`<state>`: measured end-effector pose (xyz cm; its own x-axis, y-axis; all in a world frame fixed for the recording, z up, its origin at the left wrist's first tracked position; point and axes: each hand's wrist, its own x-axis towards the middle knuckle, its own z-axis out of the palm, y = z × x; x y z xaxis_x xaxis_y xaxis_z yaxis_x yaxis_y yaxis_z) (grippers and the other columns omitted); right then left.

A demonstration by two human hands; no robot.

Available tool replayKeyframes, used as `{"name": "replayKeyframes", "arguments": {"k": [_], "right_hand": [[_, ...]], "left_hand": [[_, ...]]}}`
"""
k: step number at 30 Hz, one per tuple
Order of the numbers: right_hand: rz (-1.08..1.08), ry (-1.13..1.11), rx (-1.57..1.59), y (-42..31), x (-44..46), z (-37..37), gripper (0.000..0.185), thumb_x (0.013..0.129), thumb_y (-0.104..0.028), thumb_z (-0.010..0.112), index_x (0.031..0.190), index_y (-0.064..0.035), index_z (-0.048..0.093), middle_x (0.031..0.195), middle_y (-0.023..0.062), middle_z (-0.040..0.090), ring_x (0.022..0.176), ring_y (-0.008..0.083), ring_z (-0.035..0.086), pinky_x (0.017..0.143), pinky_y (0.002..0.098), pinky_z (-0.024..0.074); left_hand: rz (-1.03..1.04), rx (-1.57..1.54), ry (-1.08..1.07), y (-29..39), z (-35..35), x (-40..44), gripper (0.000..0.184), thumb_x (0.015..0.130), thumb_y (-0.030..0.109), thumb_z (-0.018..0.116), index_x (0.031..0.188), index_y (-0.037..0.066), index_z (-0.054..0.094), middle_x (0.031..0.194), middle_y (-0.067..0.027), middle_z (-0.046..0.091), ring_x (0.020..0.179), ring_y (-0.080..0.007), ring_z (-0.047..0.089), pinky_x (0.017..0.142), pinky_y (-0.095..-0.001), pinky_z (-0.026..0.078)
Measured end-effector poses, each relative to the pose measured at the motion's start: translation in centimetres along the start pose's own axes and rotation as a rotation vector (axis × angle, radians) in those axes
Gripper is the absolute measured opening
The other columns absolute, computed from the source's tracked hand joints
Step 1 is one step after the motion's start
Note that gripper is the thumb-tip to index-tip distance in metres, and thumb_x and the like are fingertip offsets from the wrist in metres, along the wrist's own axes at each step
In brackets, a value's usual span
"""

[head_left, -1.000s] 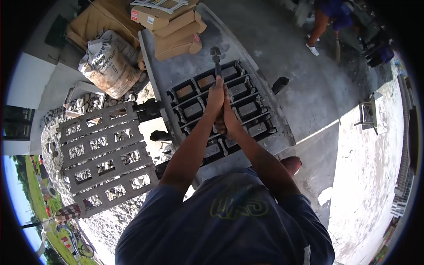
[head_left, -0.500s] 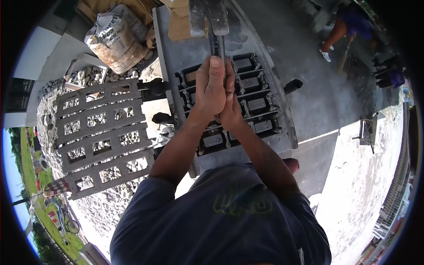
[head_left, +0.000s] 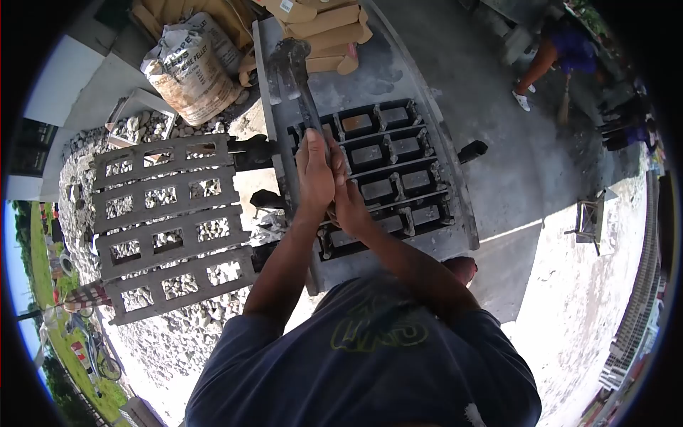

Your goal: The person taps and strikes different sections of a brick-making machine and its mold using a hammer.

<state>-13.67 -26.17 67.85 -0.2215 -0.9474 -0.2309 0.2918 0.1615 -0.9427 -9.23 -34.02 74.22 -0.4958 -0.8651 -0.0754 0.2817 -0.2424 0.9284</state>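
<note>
Over left part of mould (head_left: 376, 188) | left hand (head_left: 316, 178) and right hand (head_left: 348, 204): fingers clenched round tool (head_left: 288, 67) | apparent step: positioning | next move calls for steady aim

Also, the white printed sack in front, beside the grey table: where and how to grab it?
I'd grip the front white printed sack by its crumpled top, coming from above. It stands roughly upright, the loose folds look pinchable, and the body bulges. Another printed sack behind it crowds the rear. Its weight can't be told; a second hand low on the bulge may help.
</note>
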Motion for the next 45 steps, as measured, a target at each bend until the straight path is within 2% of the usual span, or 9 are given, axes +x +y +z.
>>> {"name": "replayKeyframes", "arguments": {"k": [3,8,11,14,16,25,32,36,45], "right_hand": [[-0.584,0.124,-0.220,-1.4,1.5,0.0,0.053,0.097,-0.042,0.023,0.078,-0.0007,0.050,0.055,0.0015,0.046,0.051,0.0155,0.047,0.050,0.0302,0.0377],[0.487,0.238,0.199,4.8,-0.2,-2.0,0.064,0.091,-0.058,0.021,0.098,-0.0030,0.053,0.054,0.0001,0.043,0.042,0.0116,0.041,0.038,0.0272,0.0301],[0.526,0.242,0.252,2.6,-2.6,-1.9,0.072,0.089,-0.064,0.020,0.104,-0.0029,0.054,0.055,0.0007,0.043,0.039,0.0101,0.039,0.034,0.0276,0.0284],[0.388,0.329,0.123,5.0,-2.3,-1.8,0.069,0.091,-0.060,0.021,0.105,-0.0005,0.053,0.060,0.0029,0.049,0.047,0.0104,0.047,0.040,0.0288,0.0350],[-0.174,0.383,-0.124,5.4,-0.8,-1.4,0.058,0.094,-0.050,0.025,0.098,0.0005,0.052,0.062,0.0045,0.051,0.053,0.0119,0.050,0.045,0.0291,0.0375],[-0.882,-0.300,-0.511,-6.0,-0.6,4.5,0.039,0.086,-0.039,0.048,0.085,-0.0012,0.055,0.072,0.0173,0.059,0.068,0.0374,0.059,0.061,0.0417,0.0470],[-0.536,-0.188,-0.088,-0.3,2.3,6.7,0.055,0.090,-0.052,0.037,0.079,-0.0011,0.054,0.062,0.0166,0.054,0.060,0.0340,0.056,0.057,0.0395,0.0435],[0.628,-0.008,0.188,3.6,3.2,3.5,0.075,0.085,-0.069,0.022,0.067,-0.0017,0.050,0.054,0.0067,0.048,0.047,0.0167,0.049,0.042,0.0327,0.0364],[-0.110,-0.134,-0.102,3.4,1.5,3.8,0.069,0.092,-0.059,0.018,0.056,-0.0064,0.044,0.046,0.0015,0.045,0.044,0.0128,0.048,0.038,0.0309,0.0331]], "left_hand": [[0.245,-0.077,-0.135,1.1,1.0,0.2,0.053,0.089,0.058,0.037,0.082,0.006,0.040,0.056,-0.0013,0.037,0.043,-0.0080,0.034,0.037,-0.0207,0.030],[-0.337,0.167,0.040,-11.1,-2.2,2.0,0.050,0.093,0.053,0.034,0.071,0.008,0.042,0.054,0.0000,0.039,0.041,-0.0092,0.037,0.039,-0.0249,0.033],[-0.372,0.187,0.068,-13.8,-2.1,1.3,0.051,0.092,0.054,0.033,0.072,0.009,0.041,0.054,0.0001,0.039,0.041,-0.0094,0.038,0.040,-0.0260,0.033],[-0.273,-0.018,-0.005,-8.9,0.0,-0.6,0.051,0.092,0.055,0.033,0.073,0.008,0.041,0.054,0.0004,0.038,0.042,-0.0085,0.038,0.039,-0.0246,0.033],[-0.107,-0.088,-0.029,-4.7,1.3,-0.6,0.049,0.093,0.053,0.032,0.077,0.008,0.041,0.055,0.0005,0.038,0.040,-0.0069,0.036,0.037,-0.0205,0.031],[0.596,-0.233,-0.254,7.6,-2.2,-6.6,0.059,0.082,0.068,0.034,0.083,0.009,0.033,0.059,-0.0032,0.037,0.043,-0.0097,0.032,0.037,-0.0223,0.027],[0.417,-0.122,-0.033,4.6,-4.5,-3.2,0.051,0.090,0.054,0.039,0.084,0.004,0.041,0.057,-0.0044,0.040,0.039,-0.0088,0.034,0.036,-0.0223,0.029],[-0.446,0.076,0.312,-6.8,-8.7,3.0,0.053,0.092,0.054,0.032,0.068,0.008,0.043,0.052,-0.0010,0.039,0.042,-0.0123,0.040,0.038,-0.0262,0.034],[0.111,0.012,0.219,-0.6,-4.5,-1.7,0.048,0.094,0.052,0.030,0.076,0.008,0.039,0.053,-0.0001,0.037,0.039,-0.0089,0.036,0.036,-0.0229,0.031]]}}
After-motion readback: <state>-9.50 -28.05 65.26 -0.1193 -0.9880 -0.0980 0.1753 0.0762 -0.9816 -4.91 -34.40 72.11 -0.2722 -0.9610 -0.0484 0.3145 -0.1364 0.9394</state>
